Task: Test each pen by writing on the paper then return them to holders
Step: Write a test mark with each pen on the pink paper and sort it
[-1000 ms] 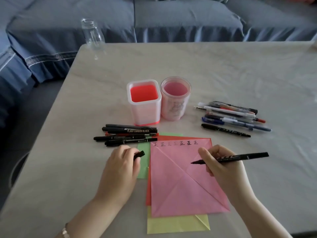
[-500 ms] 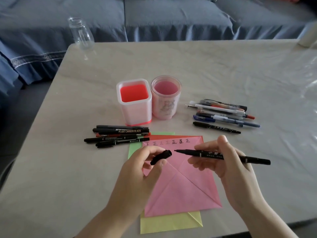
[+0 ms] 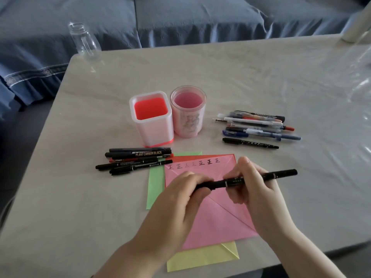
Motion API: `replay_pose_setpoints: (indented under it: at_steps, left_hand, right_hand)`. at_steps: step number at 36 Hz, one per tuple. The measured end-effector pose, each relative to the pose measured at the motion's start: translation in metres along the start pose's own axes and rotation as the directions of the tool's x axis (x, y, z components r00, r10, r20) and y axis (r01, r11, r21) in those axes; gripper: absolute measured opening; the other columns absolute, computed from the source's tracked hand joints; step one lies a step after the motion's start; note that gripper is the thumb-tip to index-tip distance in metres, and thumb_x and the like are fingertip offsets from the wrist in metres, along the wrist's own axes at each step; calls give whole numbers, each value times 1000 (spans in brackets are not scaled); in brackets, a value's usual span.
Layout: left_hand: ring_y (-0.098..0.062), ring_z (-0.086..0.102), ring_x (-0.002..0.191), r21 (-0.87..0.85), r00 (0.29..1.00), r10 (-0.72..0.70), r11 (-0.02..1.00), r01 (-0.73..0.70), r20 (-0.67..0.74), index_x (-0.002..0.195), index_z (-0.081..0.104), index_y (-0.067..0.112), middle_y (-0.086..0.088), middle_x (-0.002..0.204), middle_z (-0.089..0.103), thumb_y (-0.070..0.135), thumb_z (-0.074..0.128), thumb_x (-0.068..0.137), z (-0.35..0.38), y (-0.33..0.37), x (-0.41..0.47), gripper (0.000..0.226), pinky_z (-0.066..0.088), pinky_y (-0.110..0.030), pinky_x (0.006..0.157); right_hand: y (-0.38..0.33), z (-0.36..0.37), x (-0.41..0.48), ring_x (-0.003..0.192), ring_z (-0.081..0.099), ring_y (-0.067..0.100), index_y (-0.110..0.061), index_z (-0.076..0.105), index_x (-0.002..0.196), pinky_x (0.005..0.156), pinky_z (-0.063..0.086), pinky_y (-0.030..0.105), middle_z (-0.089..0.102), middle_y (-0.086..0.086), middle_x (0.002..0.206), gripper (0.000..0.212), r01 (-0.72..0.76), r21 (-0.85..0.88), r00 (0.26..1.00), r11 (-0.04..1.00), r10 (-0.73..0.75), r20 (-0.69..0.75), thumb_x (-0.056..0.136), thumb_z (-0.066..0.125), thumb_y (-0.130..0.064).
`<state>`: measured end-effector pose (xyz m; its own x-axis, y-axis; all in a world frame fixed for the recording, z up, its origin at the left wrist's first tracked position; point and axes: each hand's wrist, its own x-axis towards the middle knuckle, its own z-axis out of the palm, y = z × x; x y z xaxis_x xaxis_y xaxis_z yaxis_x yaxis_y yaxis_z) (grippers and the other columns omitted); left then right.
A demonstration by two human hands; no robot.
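Open tabletop leads from the pink paper to the square holder and round holder, standing side by side. A black marker pile flanks this lane on the left, a mixed pen pile on the right.

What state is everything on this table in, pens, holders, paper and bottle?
Black pen: cap on its tip, held in the air.
Left hand: holds the cap end.
Right hand: holds the barrel.
Square holder: upright, empty.
Round holder: upright, empty.
Pink paper: flat, seven characters written.
Left pens: lying loose.
Right pens: lying loose.
Glass bottle: upright, uncapped.
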<state>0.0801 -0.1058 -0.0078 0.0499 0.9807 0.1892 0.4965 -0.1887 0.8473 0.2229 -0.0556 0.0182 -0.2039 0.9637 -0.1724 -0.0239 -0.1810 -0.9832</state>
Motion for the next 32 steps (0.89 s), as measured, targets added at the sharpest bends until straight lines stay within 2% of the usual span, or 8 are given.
replay_pose_setpoints:
  at_steps: [8, 12, 15, 19, 22, 24, 27, 32]
  left_hand:
    - [-17, 46, 57, -231, 979, -112, 961, 150, 171, 78, 53, 31, 3, 65, 57, 47, 53, 84, 1, 14, 13, 16, 38, -29, 56]
    - [-10, 33, 46, -509, 862, -226, 728, 459, 454, 62, 53, 27, -2, 56, 44, 29, 59, 79, -1, 25, 30, 18, 30, -18, 46]
    - [-8, 29, 44, -536, 774, -220, 609, 585, 594, 69, 50, 17, 3, 52, 41, 31, 66, 80, -1, 31, 41, 24, 28, -16, 44]
    - [-9, 43, 55, -296, 876, -297, 859, 419, 380, 83, 59, 21, 11, 58, 52, 24, 56, 91, 15, 15, 44, 9, 39, -25, 57]
    - [-10, 52, 68, -114, 931, -325, 932, 345, 165, 86, 57, 27, 10, 71, 59, 22, 55, 93, 22, -6, 36, 8, 43, -30, 70]
    - [-5, 55, 73, -80, 935, -355, 932, 354, 1, 83, 56, 28, 9, 78, 62, 18, 58, 91, 20, -18, 29, 12, 42, -19, 69]
    - [5, 55, 76, -41, 917, -363, 932, 361, -166, 79, 55, 29, 11, 80, 62, 13, 62, 88, 12, -31, 19, 20, 37, -6, 65]
    - [6, 54, 74, -6, 894, -361, 928, 373, -265, 80, 56, 27, 12, 81, 62, 9, 62, 87, -4, -40, 6, 20, 37, -4, 66]
  right_hand:
    - [5, -3, -1, 36, 29, 10, -17, 56, 45, 38, 27, 15, 43, 4, 33, 36, 79, -5, 997, 997, -79, 14, 78, 43, -25]
    - [2, -16, 1, 34, 37, 17, -23, 59, 44, 37, 29, 13, 53, 10, 41, 34, 139, 4, 988, 990, -139, 64, 67, 45, -43]
    - [2, -26, 7, 33, 39, 15, -27, 60, 45, 37, 29, 13, 55, 11, 43, 32, 180, 4, 978, 984, -179, 111, 68, 45, -43]
    - [17, -39, 23, 39, 43, 8, -18, 62, 59, 42, 34, 16, 55, 5, 43, 20, 109, -108, 975, 988, -85, 208, 73, 56, -32]
    - [37, -55, 45, 49, 51, 7, -25, 62, 85, 53, 44, 22, 62, 0, 56, 23, 70, -378, 975, 923, 17, 222, 69, 79, -26]
    - [45, -71, 66, 60, 53, 9, -29, 64, 95, 63, 44, 21, 64, -2, 73, 27, 161, -626, 987, 763, -118, 110, 73, 75, -19]
    - [41, -89, 96, 88, 57, 26, -8, 67, 105, 80, 43, 31, 63, 8, 95, 21, 246, -842, 908, 480, -417, 28, 84, 64, -11]
    - [44, -101, 132, 116, 41, 33, -9, 60, 116, 95, 29, 40, 55, 13, 121, 29, 38, -977, 948, 210, -316, -32, 88, 55, -10]
